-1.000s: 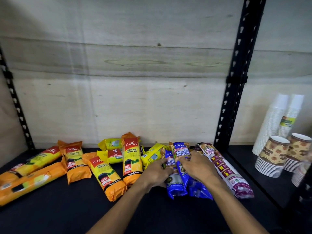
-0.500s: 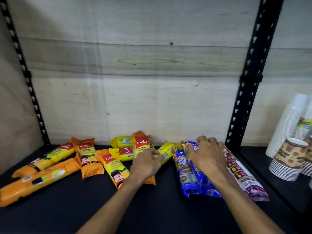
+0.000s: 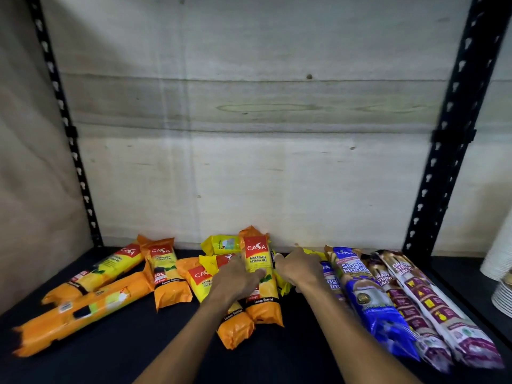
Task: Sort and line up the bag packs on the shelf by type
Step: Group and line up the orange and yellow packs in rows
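Observation:
Several bag packs lie on the black shelf [image 3: 138, 353]. My left hand [image 3: 238, 278] rests on the middle orange Casa pack [image 3: 259, 289], fingers laid across its front. Beside it, my right hand [image 3: 299, 268] curls round a small yellow pack [image 3: 314, 253] that is mostly hidden under the hand. Another orange pack [image 3: 235, 328] lies under my left forearm. More orange packs [image 3: 166, 273] and a long orange roll [image 3: 83, 309] lie at the left. Two small yellow packs [image 3: 221, 243] sit at the back. Blue packs [image 3: 368, 295] and purple-brown packs [image 3: 432, 303] lie side by side at the right.
A pale wooden back wall [image 3: 249, 162] closes the shelf. Black perforated uprights stand at the left [image 3: 69, 134] and right [image 3: 448, 134]. Beyond the right upright are white paper cups [image 3: 498, 259] and a stack of plates [image 3: 502, 297].
My right hand left the blue packs and moved left onto the small yellow pack. My left hand shifted onto the middle orange pack. The blue packs now lie against the purple ones.

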